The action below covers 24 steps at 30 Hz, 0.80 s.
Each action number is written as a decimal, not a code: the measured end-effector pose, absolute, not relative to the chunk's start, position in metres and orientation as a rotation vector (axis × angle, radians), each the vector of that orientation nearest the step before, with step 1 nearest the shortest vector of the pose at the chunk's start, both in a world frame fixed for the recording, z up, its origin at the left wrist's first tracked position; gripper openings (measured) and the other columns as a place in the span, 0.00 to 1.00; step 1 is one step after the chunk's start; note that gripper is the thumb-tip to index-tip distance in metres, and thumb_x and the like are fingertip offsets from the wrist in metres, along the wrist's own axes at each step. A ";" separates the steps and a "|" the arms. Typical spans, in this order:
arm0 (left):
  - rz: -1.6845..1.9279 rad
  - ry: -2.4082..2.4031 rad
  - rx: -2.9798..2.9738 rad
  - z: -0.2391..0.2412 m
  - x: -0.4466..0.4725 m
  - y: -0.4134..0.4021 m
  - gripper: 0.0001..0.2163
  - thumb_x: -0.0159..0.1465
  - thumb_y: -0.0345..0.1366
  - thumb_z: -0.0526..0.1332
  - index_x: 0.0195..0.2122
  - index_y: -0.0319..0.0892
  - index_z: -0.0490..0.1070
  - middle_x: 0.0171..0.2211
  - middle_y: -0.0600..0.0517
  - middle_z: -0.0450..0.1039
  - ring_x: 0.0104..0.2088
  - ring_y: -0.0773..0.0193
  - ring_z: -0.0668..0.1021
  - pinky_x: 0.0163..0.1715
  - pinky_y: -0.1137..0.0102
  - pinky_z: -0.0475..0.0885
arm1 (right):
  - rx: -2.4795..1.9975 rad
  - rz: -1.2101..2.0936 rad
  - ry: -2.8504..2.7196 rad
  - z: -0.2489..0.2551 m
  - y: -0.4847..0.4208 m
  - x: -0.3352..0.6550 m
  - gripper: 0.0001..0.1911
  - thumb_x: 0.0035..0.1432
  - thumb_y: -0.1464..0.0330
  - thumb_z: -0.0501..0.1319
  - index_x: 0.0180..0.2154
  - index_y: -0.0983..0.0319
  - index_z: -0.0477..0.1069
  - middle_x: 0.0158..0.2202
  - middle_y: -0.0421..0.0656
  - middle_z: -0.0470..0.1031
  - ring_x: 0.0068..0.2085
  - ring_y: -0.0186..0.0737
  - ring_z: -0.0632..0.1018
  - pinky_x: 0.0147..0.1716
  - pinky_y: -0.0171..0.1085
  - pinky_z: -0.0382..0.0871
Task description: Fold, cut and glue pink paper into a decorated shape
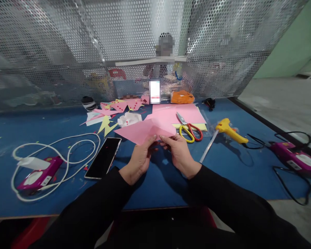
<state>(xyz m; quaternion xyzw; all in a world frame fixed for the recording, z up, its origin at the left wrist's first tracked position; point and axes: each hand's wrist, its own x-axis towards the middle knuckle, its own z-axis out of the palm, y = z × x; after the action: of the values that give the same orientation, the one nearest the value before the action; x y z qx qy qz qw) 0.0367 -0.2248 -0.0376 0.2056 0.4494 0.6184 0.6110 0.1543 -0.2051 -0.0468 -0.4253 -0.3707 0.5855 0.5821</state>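
Observation:
Both hands hold one folded pink paper sheet (144, 131) just above the blue table (158, 180). My left hand (140, 159) pinches its near edge on the left. Close beside it, my right hand (178, 154) pinches the same edge on the right. The sheet tilts away from me and shows a crease. Both arms wear black sleeves. A black phone (103, 157) lies face up just left of my left hand. Scissors (188, 129) with red and yellow handles rest just beyond my right hand, on a stack of pink and yellow sheets (181, 116).
A yellow glue gun (229, 131) lies to the right, with a pink device (294, 157) and black cables beyond it. At left, another pink device (38, 174) sits inside coiled white cable. Paper scraps (119, 107) lie at the back. A perforated metal screen (67, 52) walls the table; a person sits behind it.

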 end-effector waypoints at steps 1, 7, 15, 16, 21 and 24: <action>1.429 1.049 0.476 -0.038 0.037 -0.224 0.15 0.43 0.34 0.78 0.30 0.39 0.78 0.30 0.51 0.79 0.31 0.63 0.79 0.29 0.70 0.68 | -1.009 1.341 -0.886 -0.047 -0.204 0.154 0.19 0.38 0.57 0.74 0.28 0.61 0.73 0.24 0.40 0.75 0.25 0.35 0.75 0.23 0.34 0.65; 1.468 1.098 0.470 -0.036 0.026 -0.218 0.11 0.48 0.33 0.76 0.31 0.39 0.77 0.31 0.52 0.79 0.30 0.64 0.80 0.28 0.72 0.68 | -1.215 0.944 -1.063 -0.036 -0.184 0.186 0.20 0.54 0.48 0.60 0.29 0.59 0.67 0.27 0.40 0.73 0.27 0.35 0.74 0.30 0.37 0.69; 1.484 1.141 0.452 -0.024 0.011 -0.212 0.06 0.52 0.30 0.72 0.29 0.40 0.75 0.27 0.53 0.77 0.31 0.64 0.80 0.27 0.73 0.68 | -1.789 0.360 -1.649 -0.024 -0.167 0.251 0.12 0.48 0.74 0.63 0.38 0.67 0.74 0.40 0.56 0.77 0.43 0.53 0.77 0.41 0.45 0.66; 1.478 1.146 0.454 -0.024 0.011 -0.212 0.06 0.52 0.30 0.71 0.29 0.40 0.75 0.27 0.53 0.77 0.30 0.64 0.80 0.27 0.73 0.68 | -1.861 0.325 -1.713 -0.028 -0.165 0.253 0.13 0.47 0.75 0.63 0.38 0.68 0.74 0.39 0.58 0.77 0.42 0.54 0.77 0.40 0.45 0.66; 1.444 1.165 0.481 -0.028 0.010 -0.210 0.06 0.51 0.31 0.71 0.29 0.39 0.76 0.25 0.53 0.76 0.26 0.66 0.78 0.25 0.73 0.65 | -2.094 0.206 -1.964 -0.045 -0.151 0.255 0.18 0.48 0.75 0.61 0.44 0.69 0.73 0.40 0.58 0.78 0.40 0.52 0.78 0.35 0.43 0.65; 1.439 1.181 0.516 -0.031 0.009 -0.210 0.06 0.51 0.33 0.70 0.29 0.40 0.76 0.25 0.53 0.77 0.24 0.67 0.77 0.24 0.73 0.64 | -2.148 0.158 -2.050 -0.047 -0.146 0.254 0.19 0.50 0.73 0.61 0.46 0.68 0.72 0.41 0.57 0.78 0.39 0.50 0.78 0.34 0.41 0.64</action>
<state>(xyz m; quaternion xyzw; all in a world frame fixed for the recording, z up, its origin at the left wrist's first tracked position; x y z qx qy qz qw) 0.0089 -0.2100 -0.0311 0.2198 0.5030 0.6126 0.5687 0.2540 -0.1463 -0.0471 -0.7199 -0.6870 0.0530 0.0838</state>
